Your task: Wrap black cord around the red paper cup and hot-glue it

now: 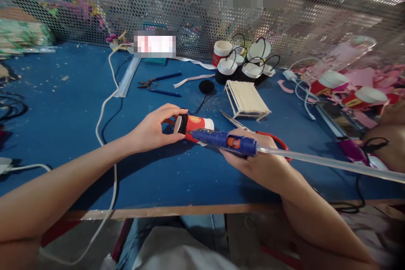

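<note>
Lying on its side above the blue table is a red paper cup (pixel 195 122) with a gold emblem and a black band of cord round one end. My left hand (pixel 161 124) grips the banded end between thumb and fingers. In my right hand (pixel 256 156) is a blue glue gun (pixel 218 138), its nozzle close against the band; I cannot tell whether it touches. A clear glue stick (pixel 316 158) juts from the gun's back. Black cord runs from the cup to a ball of black yarn (pixel 206 87). Scissors (pixel 236 122) with red handles lie partly behind my right hand.
Blue-handled pliers (pixel 164 83) lie at the back left, near a white cable (pixel 101 116). A small rack of pale sticks (pixel 248 98) stands before several corded cups (pixel 252 69). More red cups (pixel 363 97) and pink scraps are at right, beside another person's hand (pixel 389 135).
</note>
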Motion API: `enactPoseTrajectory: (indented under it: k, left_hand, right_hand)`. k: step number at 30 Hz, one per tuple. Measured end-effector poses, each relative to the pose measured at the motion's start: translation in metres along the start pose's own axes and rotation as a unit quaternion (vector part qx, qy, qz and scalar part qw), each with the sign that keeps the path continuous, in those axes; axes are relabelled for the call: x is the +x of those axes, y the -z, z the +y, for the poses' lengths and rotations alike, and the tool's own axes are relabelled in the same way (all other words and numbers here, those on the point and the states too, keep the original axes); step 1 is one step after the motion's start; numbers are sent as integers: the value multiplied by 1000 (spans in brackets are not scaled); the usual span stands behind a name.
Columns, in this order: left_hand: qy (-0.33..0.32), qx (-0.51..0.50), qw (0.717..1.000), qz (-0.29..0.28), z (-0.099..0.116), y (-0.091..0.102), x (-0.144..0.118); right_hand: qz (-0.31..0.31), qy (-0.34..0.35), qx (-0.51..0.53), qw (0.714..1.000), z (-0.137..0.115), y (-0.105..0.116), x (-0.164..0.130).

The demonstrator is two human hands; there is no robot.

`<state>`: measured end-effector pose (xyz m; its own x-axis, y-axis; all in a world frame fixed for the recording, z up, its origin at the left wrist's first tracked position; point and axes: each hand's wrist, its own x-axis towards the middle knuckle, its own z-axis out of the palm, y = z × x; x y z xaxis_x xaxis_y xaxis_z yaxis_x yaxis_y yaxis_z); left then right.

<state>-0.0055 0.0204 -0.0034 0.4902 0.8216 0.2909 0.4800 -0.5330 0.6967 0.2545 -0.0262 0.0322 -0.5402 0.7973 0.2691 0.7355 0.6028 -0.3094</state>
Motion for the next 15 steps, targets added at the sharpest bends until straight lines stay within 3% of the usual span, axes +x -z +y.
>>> enactPoseTrajectory:
  k: [9,15]
  left_hand:
    - [-5,8,1000,0,0,0,-1]
    - [-49,4,999,-4,-1,1,0]
  right_hand:
    - [-13,-22,34,999,-3,2,-1]
    - [27,-34,26,999,-7,8,7]
